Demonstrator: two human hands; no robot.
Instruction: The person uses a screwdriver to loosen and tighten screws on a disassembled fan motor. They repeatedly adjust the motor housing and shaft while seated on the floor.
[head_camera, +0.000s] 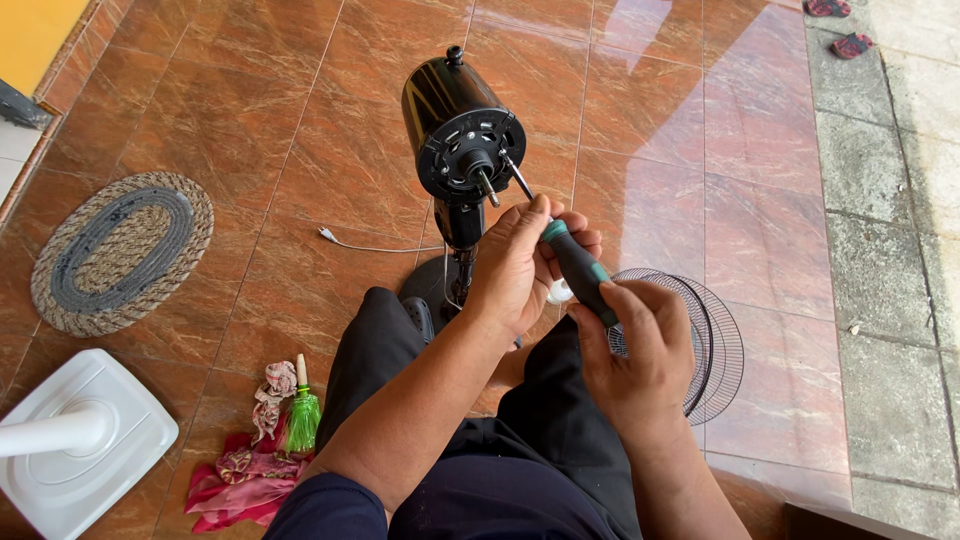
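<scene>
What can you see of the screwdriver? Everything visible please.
The screwdriver has a black handle with teal bands and a thin metal shaft. It slants up-left, its tip at the front plate of the black fan motor housing. The right hand grips the handle; the left hand steadies it where the handle meets the shaft.

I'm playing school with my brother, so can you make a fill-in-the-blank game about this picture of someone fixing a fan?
1. The right hand grips a ____ by its black and green handle.
2. The tool's tip points at the front of the black fan motor; the left hand steadies its ____.
3. The wire fan guard lies on the ____.
4. The oval braided mat lies to the ____ of the fan.

Missing words: screwdriver; shaft; floor; left
</scene>
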